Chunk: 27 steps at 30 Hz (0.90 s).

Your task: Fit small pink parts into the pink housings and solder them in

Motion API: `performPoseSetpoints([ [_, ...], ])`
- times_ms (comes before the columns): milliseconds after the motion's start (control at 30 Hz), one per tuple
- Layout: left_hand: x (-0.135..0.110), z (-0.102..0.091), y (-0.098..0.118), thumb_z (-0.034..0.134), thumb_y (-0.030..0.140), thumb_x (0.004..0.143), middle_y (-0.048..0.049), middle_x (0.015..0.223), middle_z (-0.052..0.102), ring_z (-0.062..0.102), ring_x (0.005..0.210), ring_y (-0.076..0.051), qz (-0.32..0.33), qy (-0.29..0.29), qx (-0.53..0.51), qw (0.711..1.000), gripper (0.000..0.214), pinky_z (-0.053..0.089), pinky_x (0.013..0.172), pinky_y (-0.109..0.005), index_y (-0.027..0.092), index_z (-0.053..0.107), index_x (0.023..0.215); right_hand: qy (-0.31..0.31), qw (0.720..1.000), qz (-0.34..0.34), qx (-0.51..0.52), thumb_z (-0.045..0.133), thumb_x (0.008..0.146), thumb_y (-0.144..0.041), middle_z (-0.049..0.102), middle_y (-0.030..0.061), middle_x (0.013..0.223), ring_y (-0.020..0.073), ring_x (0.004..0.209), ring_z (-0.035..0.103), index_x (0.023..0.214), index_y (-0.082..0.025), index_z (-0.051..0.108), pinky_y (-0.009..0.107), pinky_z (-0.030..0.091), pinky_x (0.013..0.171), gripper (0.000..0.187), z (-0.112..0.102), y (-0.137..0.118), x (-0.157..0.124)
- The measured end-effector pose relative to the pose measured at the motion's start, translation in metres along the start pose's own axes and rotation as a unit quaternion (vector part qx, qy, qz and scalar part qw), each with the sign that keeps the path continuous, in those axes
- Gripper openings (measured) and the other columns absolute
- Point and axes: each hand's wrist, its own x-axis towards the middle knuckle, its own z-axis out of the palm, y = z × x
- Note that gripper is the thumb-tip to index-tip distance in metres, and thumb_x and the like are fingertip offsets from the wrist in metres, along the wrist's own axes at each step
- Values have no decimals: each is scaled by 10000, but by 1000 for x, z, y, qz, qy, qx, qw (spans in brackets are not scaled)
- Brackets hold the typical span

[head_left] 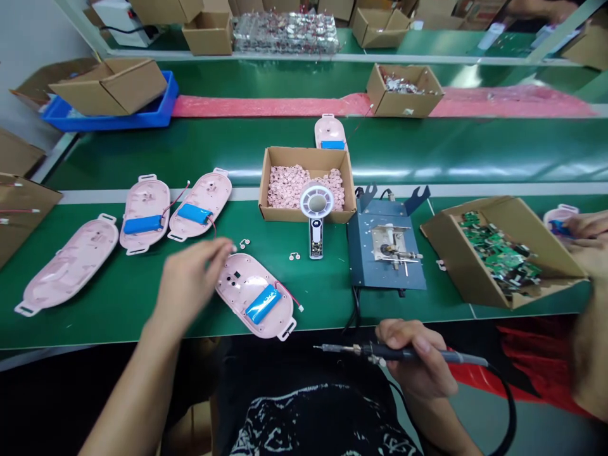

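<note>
My right hand [418, 354] grips a soldering iron [387, 352], its tip pointing left in front of my body. My left hand [190, 282] has thumb and fingers pinched together at the upper left edge of a pink plastic shell [247, 285]; anything between the fingertips is too small to make out. This shell lies open side up with a blue battery [263, 304] and a lead ending in a white connector. Beyond it lie small pink button pieces [244, 243], with another pair [295, 256] to the right. A handheld fan [316, 218] rests against the box of pink pieces.
Pink shells [146, 212] lie on the left. A cardboard box [307, 214] holds many pink pieces. Right of it are a blue-grey soldering feeder [387, 247] and a tilted box [456, 269] of green circuit boards. A co-worker's hand [586, 225] works at far right.
</note>
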Motion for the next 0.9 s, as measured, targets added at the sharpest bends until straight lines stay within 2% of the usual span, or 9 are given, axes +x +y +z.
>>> performPoseSetpoints([
  [100,-47,20,34,469,252,1099,-55,1225,721,678,1115,-231,34,-20,18,999,184,502,945,-381,158,628,1107,-3,1000,1,7,383,1015,-245,532,42,580,156,546,506,948,-154,740,326,385,551,374,1,-1,1],
  [200,-71,33,51,427,177,1102,-67,1333,664,614,1244,-208,47,-73,-33,996,116,423,1111,-430,171,539,1073,-9,1000,-3,19,381,1004,-241,533,41,572,154,515,501,958,-141,737,331,385,543,373,2,-2,5],
  [267,-72,32,49,433,150,1098,-45,1363,652,582,1307,-174,79,-115,-79,987,110,383,1179,-415,182,539,1104,-19,1000,-8,23,389,1000,-243,560,47,603,150,509,511,962,-131,735,333,388,540,366,3,-2,6],
  [333,-67,24,42,476,125,1082,-22,1340,667,592,1300,-136,89,-116,-125,981,127,426,1159,-347,195,564,1140,-33,999,-7,24,386,1001,-238,571,49,613,151,522,522,970,-126,731,333,391,546,364,2,-2,7],
  [400,-61,15,35,567,81,1034,-21,1248,701,640,1219,-121,84,-39,-124,988,157,491,1084,-281,191,606,1139,-38,999,-1,23,376,1001,-239,564,48,610,155,532,527,975,-123,727,339,398,554,371,1,-3,8],
  [467,-58,10,29,676,38,954,-37,1141,724,687,1085,-127,87,67,-61,992,202,536,988,-248,165,647,1109,-41,999,1,21,365,1002,-247,553,48,605,164,548,537,981,-124,724,346,403,560,381,0,-3,9],
  [533,-55,11,24,753,38,893,-48,1091,730,697,996,-146,99,110,6,989,248,555,918,-265,150,686,1104,-46,999,-2,24,361,1002,-251,555,48,617,162,547,537,987,-125,722,345,397,552,383,1,-2,11],
  [700,-51,24,13,806,186,886,-47,969,706,622,888,-218,65,91,78,991,115,490,767,-384,180,760,992,-65,998,-4,11,365,995,-254,566,51,615,166,565,545,1010,-133,728,344,396,561,382,3,-1,17],
  [900,-46,22,10,783,281,926,-15,809,634,514,762,-201,36,50,111,992,112,374,691,-392,179,784,972,-48,999,20,13,354,994,-239,564,52,592,164,541,506,989,-144,730,338,383,555,388,-3,1,17],
])
